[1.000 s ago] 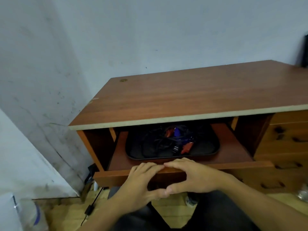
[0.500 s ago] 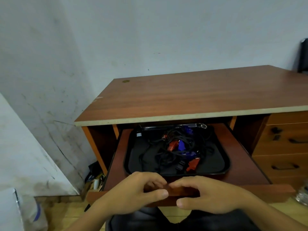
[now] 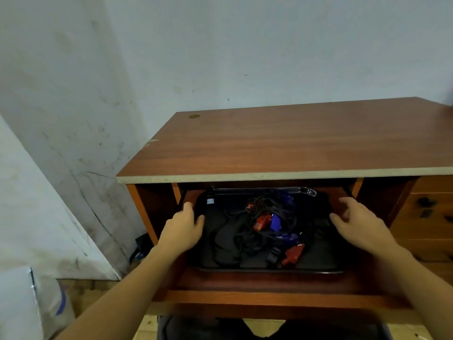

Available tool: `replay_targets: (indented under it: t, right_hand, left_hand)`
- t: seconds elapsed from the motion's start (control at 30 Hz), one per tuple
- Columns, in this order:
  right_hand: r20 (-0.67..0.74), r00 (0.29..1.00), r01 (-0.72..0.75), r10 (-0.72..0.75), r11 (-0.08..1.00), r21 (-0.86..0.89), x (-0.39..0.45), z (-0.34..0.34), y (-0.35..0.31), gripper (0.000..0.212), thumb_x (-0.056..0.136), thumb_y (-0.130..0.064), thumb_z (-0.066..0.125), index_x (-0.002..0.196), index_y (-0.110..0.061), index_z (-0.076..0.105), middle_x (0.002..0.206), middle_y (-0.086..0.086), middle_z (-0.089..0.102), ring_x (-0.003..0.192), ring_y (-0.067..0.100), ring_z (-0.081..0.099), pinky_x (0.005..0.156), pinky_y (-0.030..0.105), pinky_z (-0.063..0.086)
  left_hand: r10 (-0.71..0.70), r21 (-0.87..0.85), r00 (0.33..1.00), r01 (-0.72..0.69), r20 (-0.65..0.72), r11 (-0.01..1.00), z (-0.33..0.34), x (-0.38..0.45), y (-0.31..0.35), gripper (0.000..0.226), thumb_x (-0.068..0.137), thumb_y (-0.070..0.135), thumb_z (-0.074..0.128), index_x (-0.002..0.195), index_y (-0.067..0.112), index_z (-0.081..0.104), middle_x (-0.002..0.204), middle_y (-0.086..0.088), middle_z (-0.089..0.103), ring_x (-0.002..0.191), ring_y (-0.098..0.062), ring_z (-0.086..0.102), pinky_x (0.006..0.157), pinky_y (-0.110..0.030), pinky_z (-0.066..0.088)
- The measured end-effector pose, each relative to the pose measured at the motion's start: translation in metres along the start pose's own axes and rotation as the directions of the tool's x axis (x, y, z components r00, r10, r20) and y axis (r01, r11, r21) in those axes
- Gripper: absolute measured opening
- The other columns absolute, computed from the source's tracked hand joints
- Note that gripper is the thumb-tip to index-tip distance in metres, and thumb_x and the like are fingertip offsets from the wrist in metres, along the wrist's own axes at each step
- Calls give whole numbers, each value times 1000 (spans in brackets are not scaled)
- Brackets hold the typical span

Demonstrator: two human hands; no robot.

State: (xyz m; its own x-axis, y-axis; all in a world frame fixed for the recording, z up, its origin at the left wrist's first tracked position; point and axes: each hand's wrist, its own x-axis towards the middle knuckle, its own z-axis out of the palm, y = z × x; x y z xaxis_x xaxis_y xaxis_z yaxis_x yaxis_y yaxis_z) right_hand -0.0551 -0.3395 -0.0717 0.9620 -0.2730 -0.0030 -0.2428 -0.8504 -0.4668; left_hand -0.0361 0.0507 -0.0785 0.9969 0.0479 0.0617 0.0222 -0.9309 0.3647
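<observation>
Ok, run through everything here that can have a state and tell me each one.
drawer: pulled out from under the desk top.
tray: flat in the drawer, holding cables.
cables: tangled in a heap.
left hand: fingers curled on the tray's left rim.
right hand: fingers spread at the tray's right rim, contact unclear.
side drawers: shut.

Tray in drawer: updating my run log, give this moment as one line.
drawer open | tray inside, holds cables | left hand grips left rim | right hand open at right rim
</observation>
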Motion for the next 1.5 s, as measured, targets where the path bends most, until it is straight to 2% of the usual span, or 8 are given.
replay_targets:
  t: [0.2,0.4,0.53,0.67,0.77,0.93,1.1,1.5]
  right_hand:
    - [26,999,26,-24,996,-82,0,14,-7,51,98,-37,52,145,-26,38,123,11,68,111,38,64,89,46,53]
    - [-60,997,54,-51,998,41,-40,-7,-8,49,100,-28,54,148,-24,43,129,6,67,120,31,61,95,43,49]
    - [-99,993,70,-60,992,106,-70,-27,-13,50,100,-25,56,149,-22,43,135,8,64,124,29,59,101,43,49]
    - [-118,991,74,-63,993,95,-73,-52,-24,51,101,-25,54,151,-23,42,130,12,65,117,31,62,95,44,52]
    - [-100,992,83,-76,994,67,-63,-73,-31,52,102,-28,53,152,-25,39,136,11,61,123,29,59,99,43,52]
    - [-105,986,131,-126,991,40,-29,-89,-44,51,102,-30,53,151,-24,41,142,9,58,107,28,66,85,41,57]
    - [-141,981,141,-133,989,47,20,-85,-67,48,99,-27,55,147,-22,49,145,3,57,130,28,55,104,43,47]
    - [-77,992,96,-96,995,-14,189,-75,-129,48,98,-29,54,146,-23,48,142,9,59,126,35,57,105,48,47]
  left_hand:
    - [-31,1,999,31,-36,1000,8,2,-3,24,102,27,45,118,10,49,100,-12,65,91,-39,63,70,-40,48]
    - [13,-115,989,-30,-150,993,2,-40,-6,31,102,27,46,131,16,50,88,0,66,76,-24,64,65,-38,49]
    - [21,-135,984,-45,-179,990,-16,-57,-5,35,102,28,47,136,19,48,95,5,65,79,-17,62,67,-35,49]
    - [49,-129,980,-75,-191,989,-35,-64,5,33,103,27,46,135,20,48,87,11,62,70,-6,57,55,-23,39]
    - [61,-97,979,-81,-193,992,-53,-61,12,26,103,27,45,128,21,51,84,11,60,69,-8,57,55,-25,40]
    - [78,-52,978,-89,-191,995,-82,-25,19,10,102,24,47,100,18,54,76,1,61,62,-18,59,53,-35,45]
    - [81,16,975,-79,-205,997,-102,36,24,13,101,26,45,94,18,51,81,-4,59,70,-26,59,65,-42,53]
    - [82,63,988,-74,-130,995,-100,205,24,15,100,25,44,93,14,50,82,-7,59,73,-28,60,66,-39,52]
